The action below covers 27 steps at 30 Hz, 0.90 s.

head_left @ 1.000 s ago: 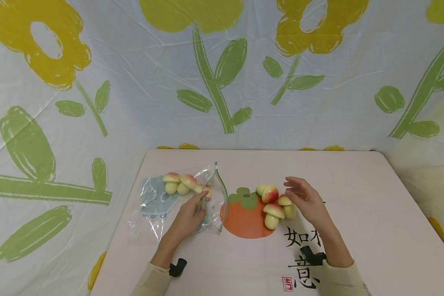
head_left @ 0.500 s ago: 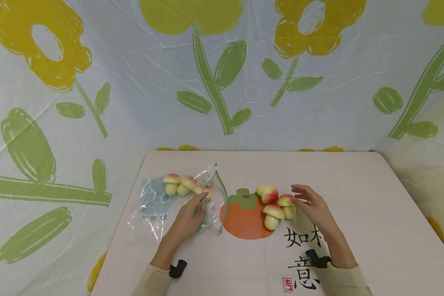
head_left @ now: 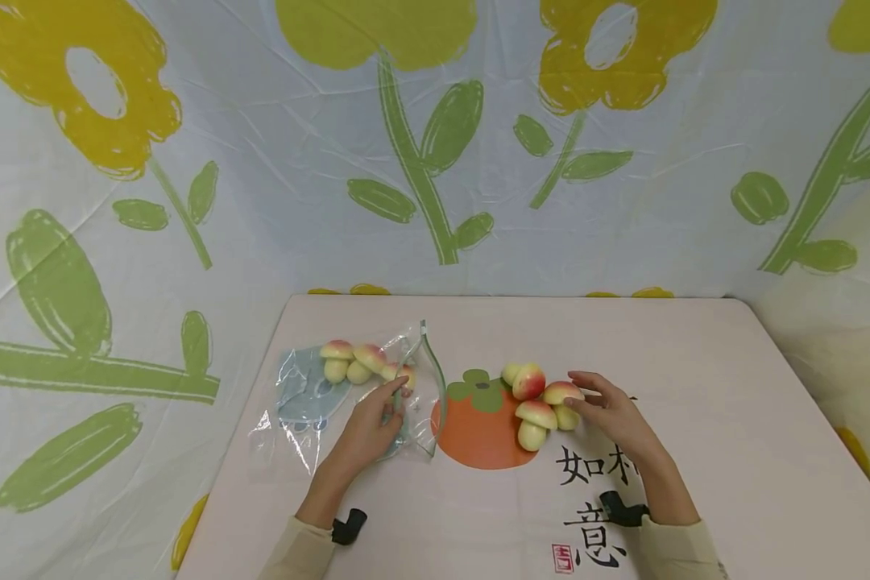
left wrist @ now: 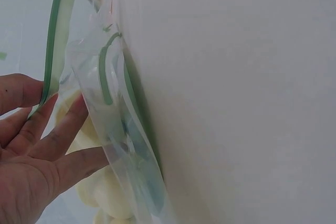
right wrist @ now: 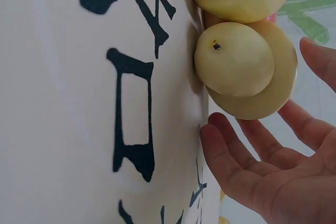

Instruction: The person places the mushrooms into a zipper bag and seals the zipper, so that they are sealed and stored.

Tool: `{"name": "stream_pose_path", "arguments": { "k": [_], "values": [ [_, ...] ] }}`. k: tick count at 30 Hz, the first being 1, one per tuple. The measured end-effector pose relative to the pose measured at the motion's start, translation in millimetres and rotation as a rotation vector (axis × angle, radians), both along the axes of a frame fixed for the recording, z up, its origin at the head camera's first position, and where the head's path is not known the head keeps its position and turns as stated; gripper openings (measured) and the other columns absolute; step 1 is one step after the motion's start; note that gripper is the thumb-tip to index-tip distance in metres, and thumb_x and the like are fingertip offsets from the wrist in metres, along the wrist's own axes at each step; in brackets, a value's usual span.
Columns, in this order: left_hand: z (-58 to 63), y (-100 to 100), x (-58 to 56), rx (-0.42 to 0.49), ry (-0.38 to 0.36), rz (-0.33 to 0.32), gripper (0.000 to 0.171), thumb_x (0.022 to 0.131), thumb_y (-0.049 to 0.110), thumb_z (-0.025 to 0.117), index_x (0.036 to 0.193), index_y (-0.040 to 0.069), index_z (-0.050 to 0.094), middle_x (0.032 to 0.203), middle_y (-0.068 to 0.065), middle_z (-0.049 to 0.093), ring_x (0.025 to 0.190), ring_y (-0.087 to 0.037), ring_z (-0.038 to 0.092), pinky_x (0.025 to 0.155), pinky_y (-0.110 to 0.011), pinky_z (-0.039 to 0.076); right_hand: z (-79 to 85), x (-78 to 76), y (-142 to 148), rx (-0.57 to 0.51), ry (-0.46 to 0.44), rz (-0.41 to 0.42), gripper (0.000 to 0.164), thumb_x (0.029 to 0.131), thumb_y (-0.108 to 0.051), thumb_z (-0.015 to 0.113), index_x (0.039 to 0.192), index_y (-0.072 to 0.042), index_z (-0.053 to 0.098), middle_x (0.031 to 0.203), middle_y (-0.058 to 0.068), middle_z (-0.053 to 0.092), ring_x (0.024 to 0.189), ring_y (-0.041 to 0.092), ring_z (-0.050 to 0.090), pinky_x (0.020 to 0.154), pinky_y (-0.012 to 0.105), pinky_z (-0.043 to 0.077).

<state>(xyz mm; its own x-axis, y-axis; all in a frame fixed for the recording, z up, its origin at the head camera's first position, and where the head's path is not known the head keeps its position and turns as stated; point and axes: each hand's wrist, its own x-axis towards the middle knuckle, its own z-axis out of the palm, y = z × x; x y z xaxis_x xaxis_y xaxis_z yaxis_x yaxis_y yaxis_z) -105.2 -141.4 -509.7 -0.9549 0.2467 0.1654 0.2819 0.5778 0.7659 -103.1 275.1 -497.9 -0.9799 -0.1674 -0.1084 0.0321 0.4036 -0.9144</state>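
A clear zip bag [head_left: 429, 419] with green zip edges lies on its side, its mouth facing right. Several toy mushrooms [head_left: 337, 360], pale yellow with reddish caps, are inside it. My left hand [head_left: 371, 423] is at the bag's mouth; its spread fingers [left wrist: 65, 132] touch the plastic and the green zip edge in the left wrist view. More toy mushrooms [head_left: 532, 424] lie grouped right of the bag. My right hand [head_left: 612, 411] reaches around the rightmost mushroom [head_left: 565, 403], fingertips right at its cap. The right wrist view shows its fingers [right wrist: 226, 145] spread beside that mushroom [right wrist: 236, 59].
The pale pink table mat [head_left: 732, 419] carries a printed orange persimmon [head_left: 471, 439] and black characters [head_left: 594, 536]. A blue print [head_left: 300, 387] shows under the bag. A flower-patterned cloth [head_left: 261, 201] hangs behind the table and along its sides.
My right hand drew back slightly to the right and down, then came in left to the rightmost mushroom. My left hand and the bag have barely moved.
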Motion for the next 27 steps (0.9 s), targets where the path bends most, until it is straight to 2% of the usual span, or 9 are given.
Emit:
{"name": "stream_pose_path", "arguments": {
  "k": [7,11,14,17,21,27],
  "values": [
    [-2.3,-1.9,0.5,0.011,0.003,-0.005,0.059,0.088,-0.002,0.066,0.144,0.008,0.053,0.123,-0.007,0.062,0.085,-0.017,0.055,0.081,-0.040,0.047,-7.4,-1.8,0.7,-0.009,-0.058,-0.013,0.066,0.097,-0.031,0.068,0.150,-0.004,0.040,0.143,0.028,0.046,0.126,0.045,0.047,0.100,0.059,0.038],
    [-4.5,-3.0,0.1,0.012,0.023,-0.010,0.058,0.087,-0.003,0.066,0.143,0.007,0.053,0.115,-0.006,0.062,0.079,-0.016,0.053,0.077,-0.037,0.046,-9.2,-1.9,-0.2,-0.048,-0.091,-0.012,0.067,0.097,-0.030,0.068,0.151,-0.003,0.039,0.142,0.028,0.047,0.125,0.042,0.049,0.099,0.049,0.043],
    [-4.8,-3.0,-0.9,0.011,0.031,-0.009,0.058,0.087,-0.002,0.066,0.143,0.007,0.054,0.107,-0.004,0.061,0.075,-0.016,0.051,0.074,-0.034,0.044,-9.0,-2.0,-1.0,-0.099,-0.107,-0.023,0.066,0.096,-0.026,0.069,0.150,0.000,0.039,0.142,0.028,0.046,0.121,0.037,0.052,0.092,0.039,0.051],
    [-4.4,-2.7,-1.7,0.016,0.024,-0.013,0.058,0.087,-0.002,0.066,0.143,0.007,0.054,0.105,-0.003,0.061,0.074,-0.017,0.050,0.073,-0.033,0.044,-8.9,-2.4,-0.8,-0.137,-0.124,-0.040,0.067,0.096,-0.023,0.069,0.150,0.001,0.038,0.141,0.029,0.045,0.114,0.028,0.056,0.085,0.033,0.054],
    [-4.1,-2.5,-3.0,0.025,0.010,-0.022,0.057,0.088,-0.002,0.066,0.143,0.007,0.054,0.104,-0.004,0.062,0.076,-0.019,0.051,0.074,-0.034,0.045,-10.4,-3.1,-0.1,-0.153,-0.137,-0.061,0.068,0.095,-0.021,0.070,0.150,0.004,0.037,0.140,0.030,0.046,0.108,0.019,0.058,0.084,0.033,0.055],
    [-4.3,-2.2,-3.7,0.022,0.006,-0.025,0.056,0.089,-0.001,0.065,0.143,0.006,0.053,0.107,-0.005,0.063,0.077,-0.021,0.052,0.075,-0.035,0.044,-10.9,-2.9,0.6,-0.161,-0.147,-0.072,0.068,0.096,-0.020,0.069,0.149,0.006,0.035,0.139,0.030,0.045,0.105,0.018,0.061,0.084,0.033,0.055]
  ]
}}
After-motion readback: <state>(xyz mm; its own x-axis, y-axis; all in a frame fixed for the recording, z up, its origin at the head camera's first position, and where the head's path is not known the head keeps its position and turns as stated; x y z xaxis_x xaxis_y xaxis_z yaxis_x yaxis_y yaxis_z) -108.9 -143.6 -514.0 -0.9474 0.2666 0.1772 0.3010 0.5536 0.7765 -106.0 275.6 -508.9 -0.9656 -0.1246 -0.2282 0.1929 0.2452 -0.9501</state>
